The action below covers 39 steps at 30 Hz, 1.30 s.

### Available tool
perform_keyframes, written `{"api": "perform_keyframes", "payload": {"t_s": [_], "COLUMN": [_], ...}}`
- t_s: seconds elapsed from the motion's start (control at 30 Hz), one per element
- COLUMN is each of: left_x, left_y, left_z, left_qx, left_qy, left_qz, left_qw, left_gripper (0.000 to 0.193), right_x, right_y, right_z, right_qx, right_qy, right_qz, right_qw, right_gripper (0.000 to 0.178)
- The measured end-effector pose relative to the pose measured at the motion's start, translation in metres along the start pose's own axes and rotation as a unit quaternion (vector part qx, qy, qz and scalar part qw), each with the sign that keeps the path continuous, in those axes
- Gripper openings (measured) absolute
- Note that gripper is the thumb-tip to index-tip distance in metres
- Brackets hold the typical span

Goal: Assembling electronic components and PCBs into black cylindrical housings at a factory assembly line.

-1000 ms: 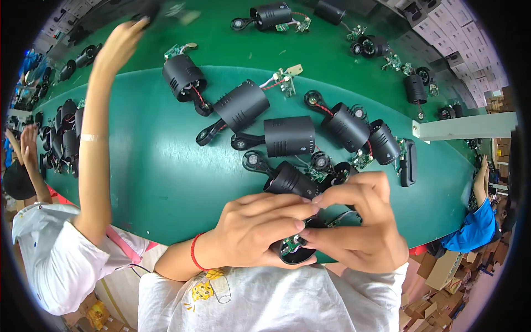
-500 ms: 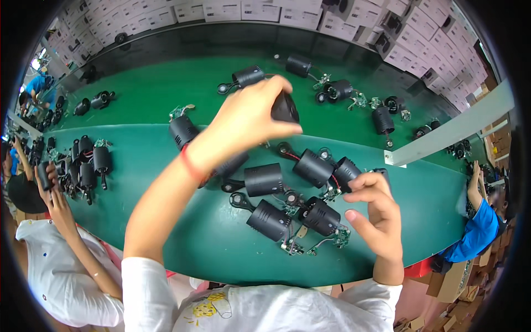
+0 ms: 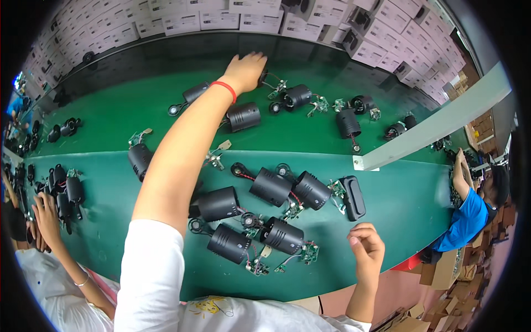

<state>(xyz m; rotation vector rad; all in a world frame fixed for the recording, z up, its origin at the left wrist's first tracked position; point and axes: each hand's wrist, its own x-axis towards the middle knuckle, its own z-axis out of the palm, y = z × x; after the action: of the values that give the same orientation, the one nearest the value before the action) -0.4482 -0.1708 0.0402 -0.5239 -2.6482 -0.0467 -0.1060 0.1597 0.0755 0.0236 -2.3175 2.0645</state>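
My left hand reaches far over the green table, its fingers curled over a black cylindrical housing that it mostly hides. Just nearer, another slotted black housing lies on its side. Close to the table's front right edge, my right hand is raised and empty, with fingers loosely bent and thumb apart. Beyond it lies a black oblong part. Between my arms are several black housings with small round speakers, wires and green circuit boards hanging out.
A pale metal post slants across the right side. Stacked white boxes line the far edge. More housings lie along the far strip. Co-workers sit at left and right; the left one's hand is near other housings.
My left hand has set down its black housing on the far strip and moved farther out onto another one. My right hand has drawn back from the housings. The view has shifted.
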Motion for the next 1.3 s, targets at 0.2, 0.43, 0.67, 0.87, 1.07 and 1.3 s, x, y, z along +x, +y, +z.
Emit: {"api": "perform_keyframes", "payload": {"t_s": [0.2, 0.43, 0.67, 0.87, 1.07, 1.3], "left_x": [0.006, -0.056, -0.196, -0.244, -0.268, -0.294], "left_y": [-0.008, 0.034, 0.100, 0.111, 0.125, 0.132], "left_z": [0.002, -0.133, -0.207, -0.220, -0.221, -0.195], "left_qx": [0.026, -0.388, -0.761, -0.810, -0.793, -0.769], "left_qy": [-0.047, 0.029, -0.228, -0.255, -0.276, -0.295], "left_qz": [-0.020, -0.162, -0.119, -0.174, -0.203, -0.220], "left_qw": [0.998, 0.907, 0.596, 0.499, 0.504, 0.523], "left_gripper": [0.056, 0.068, 0.054, 0.051, 0.052, 0.049], "right_x": [0.011, 0.029, 0.052, 0.040, 0.038, 0.040], "right_y": [-0.001, -0.025, -0.051, -0.066, -0.017, -0.008], "right_z": [0.004, 0.025, 0.092, 0.103, 0.115, 0.111], "right_qx": [-0.003, -0.196, -0.245, -0.240, 0.000, -0.225], "right_qy": [-0.024, -0.096, -0.076, -0.203, -0.220, -0.335], "right_qz": [0.013, -0.179, -0.503, -0.489, -0.445, -0.415], "right_qw": [1.000, 0.959, 0.825, 0.814, 0.868, 0.816], "right_gripper": [0.014, 0.025, 0.048, 0.042, 0.052, 0.036]}}
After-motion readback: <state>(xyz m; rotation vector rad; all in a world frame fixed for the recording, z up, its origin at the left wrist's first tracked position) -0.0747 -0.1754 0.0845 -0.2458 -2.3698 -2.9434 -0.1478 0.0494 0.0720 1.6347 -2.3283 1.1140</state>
